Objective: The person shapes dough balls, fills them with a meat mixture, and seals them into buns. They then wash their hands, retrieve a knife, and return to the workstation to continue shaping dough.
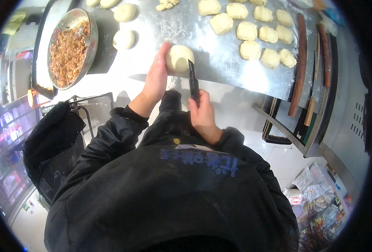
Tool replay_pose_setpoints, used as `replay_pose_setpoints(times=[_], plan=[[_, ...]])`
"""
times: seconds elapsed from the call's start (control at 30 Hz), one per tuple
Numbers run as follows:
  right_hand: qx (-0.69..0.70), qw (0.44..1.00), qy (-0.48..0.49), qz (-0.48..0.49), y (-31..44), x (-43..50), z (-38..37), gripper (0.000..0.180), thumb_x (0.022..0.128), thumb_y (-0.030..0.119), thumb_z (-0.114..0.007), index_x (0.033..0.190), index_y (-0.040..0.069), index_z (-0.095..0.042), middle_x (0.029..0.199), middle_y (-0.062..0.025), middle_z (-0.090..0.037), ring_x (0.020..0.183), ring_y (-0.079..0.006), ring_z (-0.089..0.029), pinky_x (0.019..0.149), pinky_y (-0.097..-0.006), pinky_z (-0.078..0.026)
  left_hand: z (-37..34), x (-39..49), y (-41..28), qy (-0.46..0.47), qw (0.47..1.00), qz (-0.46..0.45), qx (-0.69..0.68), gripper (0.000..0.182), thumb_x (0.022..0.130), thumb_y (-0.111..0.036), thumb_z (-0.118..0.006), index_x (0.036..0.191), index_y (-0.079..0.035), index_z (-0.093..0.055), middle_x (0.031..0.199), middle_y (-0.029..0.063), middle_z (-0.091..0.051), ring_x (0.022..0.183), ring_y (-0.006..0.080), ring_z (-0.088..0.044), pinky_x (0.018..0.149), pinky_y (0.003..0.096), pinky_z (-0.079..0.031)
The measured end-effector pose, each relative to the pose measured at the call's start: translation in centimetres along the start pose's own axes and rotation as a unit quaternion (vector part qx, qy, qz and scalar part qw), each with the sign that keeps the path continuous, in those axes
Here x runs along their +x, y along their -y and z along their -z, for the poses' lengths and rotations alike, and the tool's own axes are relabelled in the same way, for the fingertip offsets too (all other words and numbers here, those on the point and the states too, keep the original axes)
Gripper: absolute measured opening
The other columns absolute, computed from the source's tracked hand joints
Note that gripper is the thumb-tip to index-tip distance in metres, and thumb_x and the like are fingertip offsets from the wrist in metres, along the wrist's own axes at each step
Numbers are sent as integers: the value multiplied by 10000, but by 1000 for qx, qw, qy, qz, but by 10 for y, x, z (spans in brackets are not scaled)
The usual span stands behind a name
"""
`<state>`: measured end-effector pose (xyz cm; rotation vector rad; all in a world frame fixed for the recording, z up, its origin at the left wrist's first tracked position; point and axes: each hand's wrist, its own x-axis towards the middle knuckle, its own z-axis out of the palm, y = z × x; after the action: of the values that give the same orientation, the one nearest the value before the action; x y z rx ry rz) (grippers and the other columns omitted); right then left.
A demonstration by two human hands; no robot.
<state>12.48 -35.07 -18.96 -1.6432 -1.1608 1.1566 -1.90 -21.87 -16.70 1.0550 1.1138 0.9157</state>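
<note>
A smooth, pale dough ball (179,58) is held at the near edge of the metal worktable. My left hand (157,67) is against its left side, with the fingers pointing away from me. Part of that grip is hidden behind the ball. In my right hand (203,113) is a dark, flat-bladed spatula (193,78), its tip touching or just in front of the ball's right side. Up and to the left lie more round dough balls (124,39). To the left stands a patterned bowl (93,47) of reddish-brown chopped filling, a spoon handle showing in it.
Several rough dough pieces (247,31) lie across the floured steel worktable (179,28). At right are a wooden rolling pin (297,66), a ridged rod (326,53) and a wooden-handled tool (310,111). A chair with a black garment (53,132) stands lower left; bags (308,186) lie lower right.
</note>
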Motion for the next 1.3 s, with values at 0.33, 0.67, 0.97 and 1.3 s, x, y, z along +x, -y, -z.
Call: replay_pose_setpoints(times=[0.33,0.67,0.97,1.3], plan=[[-107,992,30,-54,6,-1,-8,386,919,176,-609,1212,-18,-449,920,-290,-640,832,-473,-620,690,-510,-492,-6,-3,-2,-2,999,5,-35,582,1060,-413,-214,1486,-29,-310,1484,112,-361,1331,238,-380,1077,346,-362],[4,993,55,-100,-21,-55,27,378,926,173,-602,1217,-9,-444,874,-223,-679,800,-382,-678,700,-416,-531,-16,-9,-3,-28,897,-177,404,1071,645,-272,-883,1475,-21,-254,1450,235,-296,1288,411,-336,1076,461,-330],[96,993,-23,-70,-10,-39,44,306,942,77,-577,1200,-27,-449,902,-99,-654,783,-183,-663,720,-302,-519,-16,17,11,-26,881,-239,408,981,578,-153,-893,1403,-25,-378,1265,202,-452,1135,390,-434,1001,433,-398],[127,990,-25,-59,2,-24,60,302,942,102,-591,1191,-22,-472,913,-112,-655,825,-188,-649,753,-310,-509,16,61,-53,313,788,-305,434,926,650,-37,-813,1456,-88,-361,1381,145,-449,1223,376,-417,1037,428,-407]])
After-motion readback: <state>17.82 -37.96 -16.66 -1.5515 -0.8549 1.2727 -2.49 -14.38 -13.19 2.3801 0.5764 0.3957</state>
